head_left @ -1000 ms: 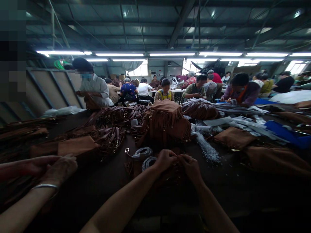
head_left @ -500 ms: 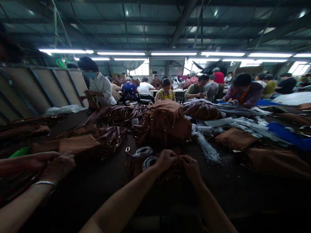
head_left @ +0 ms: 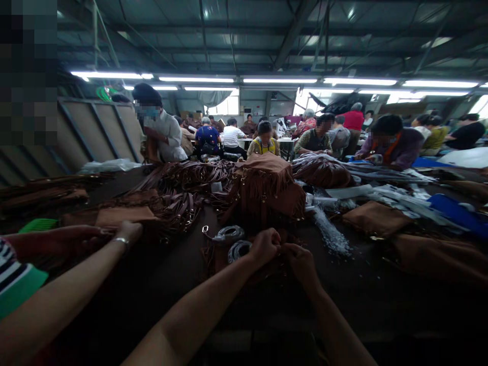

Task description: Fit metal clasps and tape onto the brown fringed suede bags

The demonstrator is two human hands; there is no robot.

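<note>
My left hand (head_left: pixel 266 247) and my right hand (head_left: pixel 299 256) meet fingertip to fingertip over the dark table. Both are closed in a pinch; whatever lies between the fingers is too small and dark to make out. Beneath them is a brown fringed piece (head_left: pixel 221 258), mostly hidden by my hands and left forearm. Beside my left wrist lies a clear plastic-wrapped ring-shaped roll (head_left: pixel 239 251), and a second such roll (head_left: pixel 229 233) sits just behind it. A metal clasp (head_left: pixel 205 229) rests to their left. Straight ahead stands a stack of brown fringed bags (head_left: pixel 267 178).
On the left, a co-worker's hand with a bracelet (head_left: pixel 128 234) touches a brown bag (head_left: pixel 124 216). Brown straps (head_left: pixel 183 206) with metal hardware are heaped behind. Small clear plastic bits (head_left: pixel 331 236) spill at right, near a brown suede bag (head_left: pixel 375 218). Several people sit across the table.
My hands stay together in nearly the same place, the left one slightly raised. The co-worker's braceleted hand at left has moved forward and right. The view has shifted slightly.
</note>
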